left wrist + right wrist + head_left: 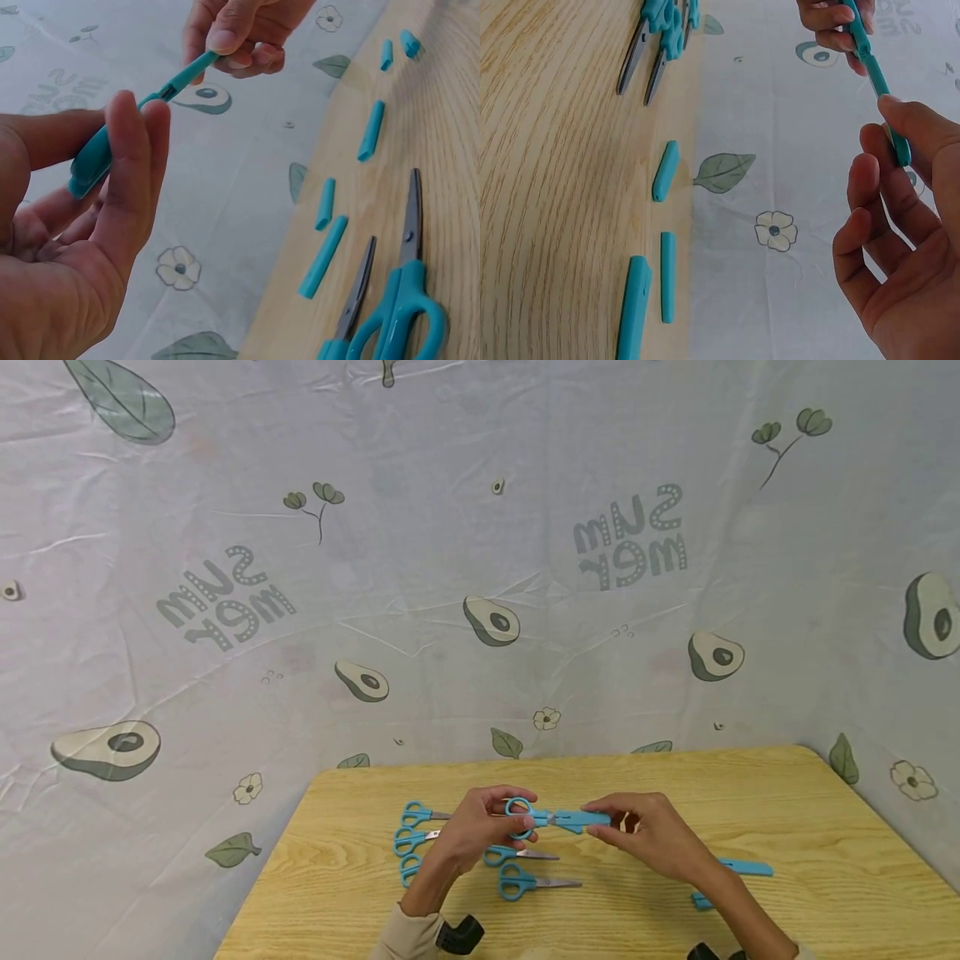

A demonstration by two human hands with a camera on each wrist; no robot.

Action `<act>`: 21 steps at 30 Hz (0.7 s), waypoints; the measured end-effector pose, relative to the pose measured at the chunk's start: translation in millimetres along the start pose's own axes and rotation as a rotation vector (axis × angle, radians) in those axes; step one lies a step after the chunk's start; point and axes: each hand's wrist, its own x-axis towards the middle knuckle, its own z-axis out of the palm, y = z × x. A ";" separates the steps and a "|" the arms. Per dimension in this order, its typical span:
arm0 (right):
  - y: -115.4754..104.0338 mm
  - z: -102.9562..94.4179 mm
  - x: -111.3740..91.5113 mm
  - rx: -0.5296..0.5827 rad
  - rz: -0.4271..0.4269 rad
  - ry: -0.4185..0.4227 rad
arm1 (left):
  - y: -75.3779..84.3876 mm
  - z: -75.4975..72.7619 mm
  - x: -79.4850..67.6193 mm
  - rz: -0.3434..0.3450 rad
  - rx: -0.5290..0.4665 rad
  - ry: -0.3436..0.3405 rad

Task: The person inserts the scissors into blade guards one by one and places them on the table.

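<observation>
"Summer" printed twice on avocado-print cloth (420, 568) behind. Blue blade cover (588, 817) at blade end of blue-handled scissors (542, 819), held above wood-grain desk (630, 931). Left hand (467, 837) fingers clamped on handles; right hand (660, 837) fingers pinch cover's right end. Spare scissors (529, 882) lie left, loose covers (748, 867) right.

The person's left hand (471, 832), nearer the tabletop's left edge (297, 827), and right hand (660, 835) each grip between thumb and fingers.

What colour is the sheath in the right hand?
Turquoise blue; the sheath shows best in the head view.
</observation>
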 end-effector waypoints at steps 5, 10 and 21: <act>0.4 0.4 0.1 -0.019 -0.006 0.026 | 2.6 -4.8 -1.3 0.008 0.003 -0.069; 0.5 2.1 0.7 -0.003 -0.013 0.030 | 3.9 -7.4 -3.1 0.019 0.050 -0.072; -2.1 8.5 1.2 0.053 0.032 0.043 | 3.6 -6.5 -4.4 0.022 0.036 -0.040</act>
